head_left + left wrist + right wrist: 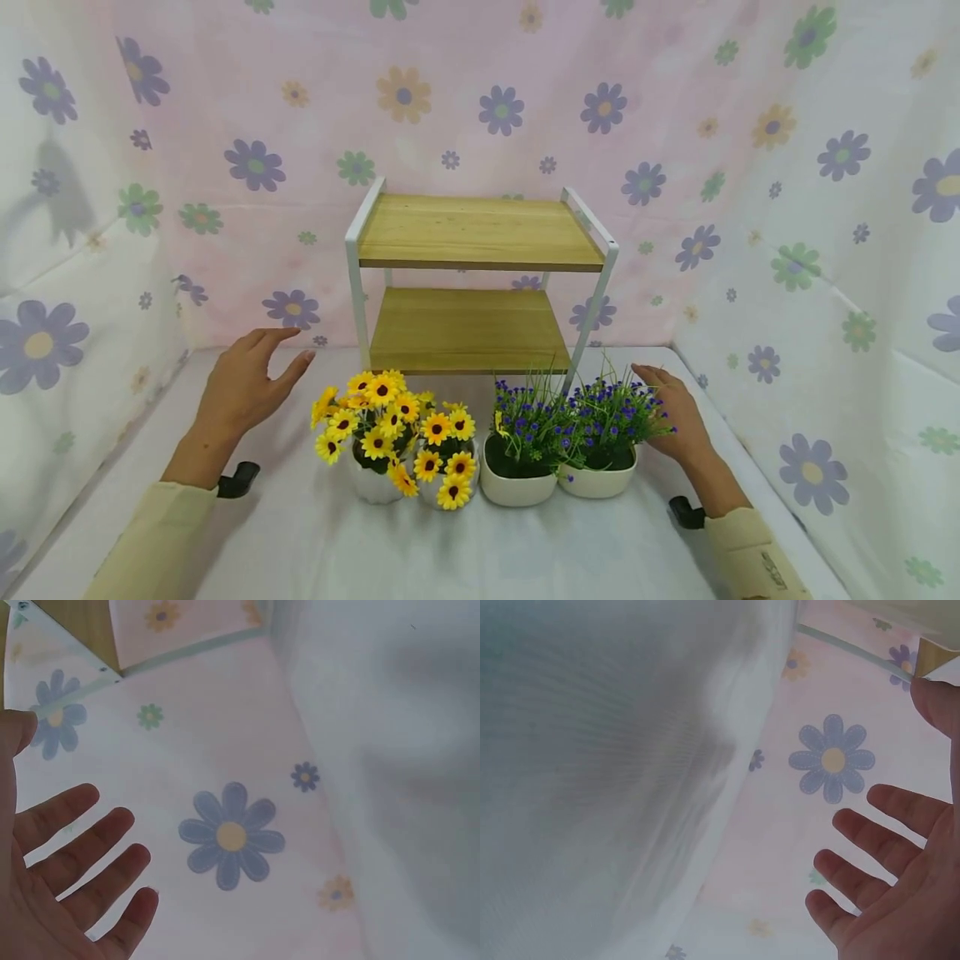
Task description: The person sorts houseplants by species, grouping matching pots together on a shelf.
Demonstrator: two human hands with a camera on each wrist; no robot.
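Note:
My left hand (pixel 243 383) is raised to the left of the flower pots, thumb and fingers apart and holding nothing. In the left wrist view its fingers are spread and relaxed. My right hand (pixel 677 417) is beside the right-hand purple flower pot (pixel 597 483), its fingers overlapping the leaves in the head view; the right wrist view shows them spread and holding nothing. Left of that stands another purple flower pot (pixel 519 492). Two pots of yellow flowers, a larger pot (pixel 375 487) and a smaller pot (pixel 448 496), complete the row.
Behind the pots stands a two-tier rack with a wooden top shelf (pixel 480 229), a lower shelf (pixel 468 329) and a white frame (pixel 356 300). A white cloth (pixel 480 558) covers the table. Flower-patterned curtains (pixel 465 75) enclose the back and both sides.

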